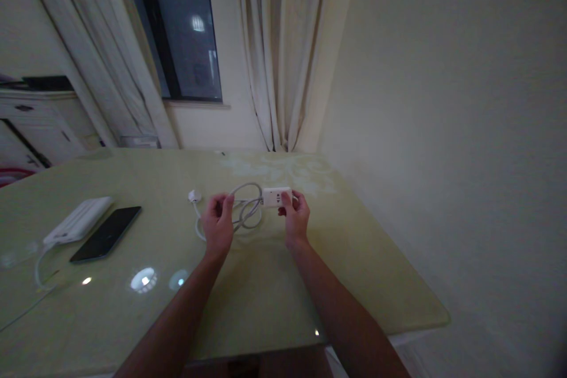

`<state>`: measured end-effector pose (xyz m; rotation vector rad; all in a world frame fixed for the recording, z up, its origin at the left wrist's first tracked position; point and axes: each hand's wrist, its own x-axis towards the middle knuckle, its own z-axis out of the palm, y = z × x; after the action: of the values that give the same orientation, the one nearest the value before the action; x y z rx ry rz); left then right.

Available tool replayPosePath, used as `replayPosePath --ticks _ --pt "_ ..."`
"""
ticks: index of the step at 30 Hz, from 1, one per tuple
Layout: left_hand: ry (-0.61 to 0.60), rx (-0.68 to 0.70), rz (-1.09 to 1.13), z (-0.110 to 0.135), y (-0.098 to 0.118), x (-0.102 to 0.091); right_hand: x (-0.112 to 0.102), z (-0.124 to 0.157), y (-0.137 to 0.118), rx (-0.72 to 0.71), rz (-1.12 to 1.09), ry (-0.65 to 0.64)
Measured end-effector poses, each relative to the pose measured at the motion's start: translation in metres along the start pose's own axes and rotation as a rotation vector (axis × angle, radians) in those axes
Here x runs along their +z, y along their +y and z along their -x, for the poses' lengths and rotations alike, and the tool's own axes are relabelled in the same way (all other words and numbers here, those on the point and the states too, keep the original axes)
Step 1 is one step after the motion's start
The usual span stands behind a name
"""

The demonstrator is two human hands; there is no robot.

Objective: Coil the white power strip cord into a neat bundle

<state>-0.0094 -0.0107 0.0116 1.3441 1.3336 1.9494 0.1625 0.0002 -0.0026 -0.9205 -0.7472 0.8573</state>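
Observation:
A small white power strip (271, 196) with socket holes is held by its right end in my right hand (296, 214), thumb on top and fingers beneath. From its left end runs a grey-white cord (251, 211), looped between my hands. My left hand (218, 221) is closed on a part of that cord, thumb against the fingers. Just left of this hand, the cord's white plug (194, 195) shows above the table, with a stretch of cord curving down from it.
On the left of the glossy pale-green table (155, 319) lie a black smartphone (106, 234) and a white power-bank-like box (80, 220) with a white cable (39, 266). A wall (443, 130) borders the right side. Curtains (279, 47) and a window stand behind.

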Motion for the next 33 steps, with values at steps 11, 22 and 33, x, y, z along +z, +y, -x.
replayPosePath --ticks 11,22,33 --pt "-0.533 0.067 -0.244 0.003 -0.004 0.004 -0.034 -0.041 -0.002 -0.016 -0.267 0.259" --pt "-0.326 -0.321 0.319 0.000 -0.002 0.006 -0.015 -0.015 -0.033 -0.262 -0.109 -0.009" --pt "-0.376 -0.246 0.123 -0.006 0.000 0.002 -0.015 -0.022 -0.014 -0.204 -0.142 0.087"
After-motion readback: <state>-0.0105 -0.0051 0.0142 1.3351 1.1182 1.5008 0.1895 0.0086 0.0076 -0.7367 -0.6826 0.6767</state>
